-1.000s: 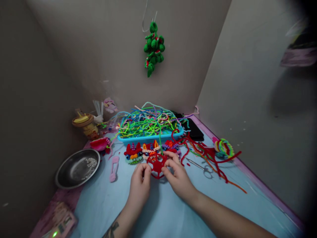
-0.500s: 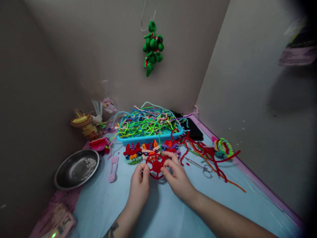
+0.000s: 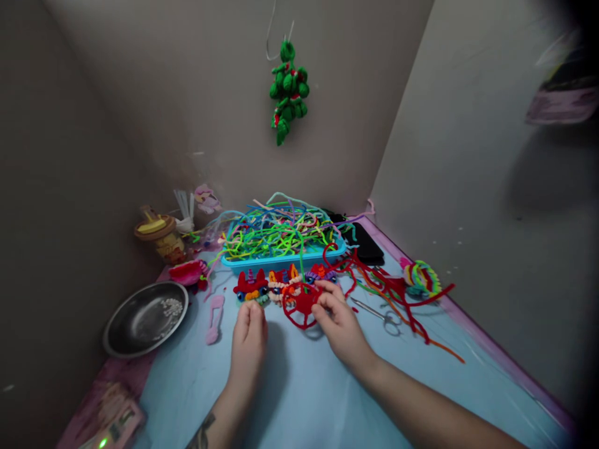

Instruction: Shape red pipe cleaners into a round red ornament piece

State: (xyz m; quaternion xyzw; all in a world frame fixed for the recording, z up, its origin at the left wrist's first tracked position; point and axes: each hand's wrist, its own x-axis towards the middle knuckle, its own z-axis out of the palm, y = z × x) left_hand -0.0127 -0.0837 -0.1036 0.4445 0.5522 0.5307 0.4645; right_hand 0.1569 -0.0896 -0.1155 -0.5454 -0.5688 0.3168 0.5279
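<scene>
My right hand (image 3: 344,324) pinches the right edge of a red fuzzy wheel (image 3: 303,305) that looks bent from pipe cleaners, with spokes round a solid middle. Left of the wheel and apart from it, my left hand (image 3: 250,330) is closed, thumb against curled fingers. Whether anything is inside it is hidden. Just beyond my hands stand three small pipe-cleaner figures: a red one with orange and green (image 3: 250,285), an orange and cream one (image 3: 284,277), and a red and purple one (image 3: 322,274). The wheel partly covers the middle figure.
A blue tray (image 3: 262,260) heaped with pipe cleaners stands at the back. Scissors (image 3: 377,313) and loose red and orange pipe cleaners (image 3: 397,293) lie at right, near a black phone-like slab (image 3: 365,243). At left are a metal bowl (image 3: 116,340) with white bits and a pink clip (image 3: 214,321).
My left hand has come away from the wheel and moved left. The wheel has shifted slightly right and up in my right hand.
</scene>
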